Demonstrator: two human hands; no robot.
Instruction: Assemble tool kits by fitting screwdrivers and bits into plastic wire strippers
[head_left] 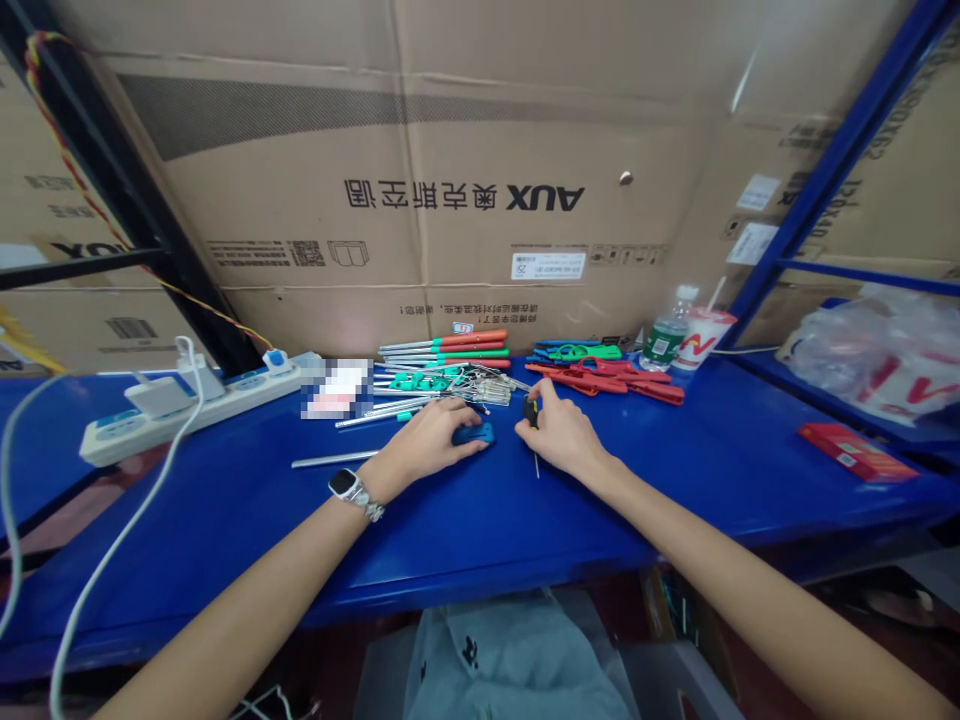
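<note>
My left hand (pixel 431 440), with a watch (pixel 345 485) on the wrist, is closed on a small blue plastic part (pixel 475 434) at the middle of the table. To its right, my right hand (pixel 564 432) grips a small screwdriver with a black and yellow handle (pixel 530 411). Its thin shaft points down toward me, apart from the blue part. Just beyond my left hand lies a pile of metal rods and clips (pixel 480 385) with green plastic pieces (pixel 412 381). A single metal rod (pixel 330 461) lies left of my left wrist.
Orange- and green-handled rods (pixel 472 340) lie at the back, beside red plastic parts (pixel 607 378). A bottle (pixel 666 335) and a paper cup (pixel 703 338) stand back right. At left are a power strip (pixel 225 395) and a white cable (pixel 127 535). A red box (pixel 855 452) lies far right.
</note>
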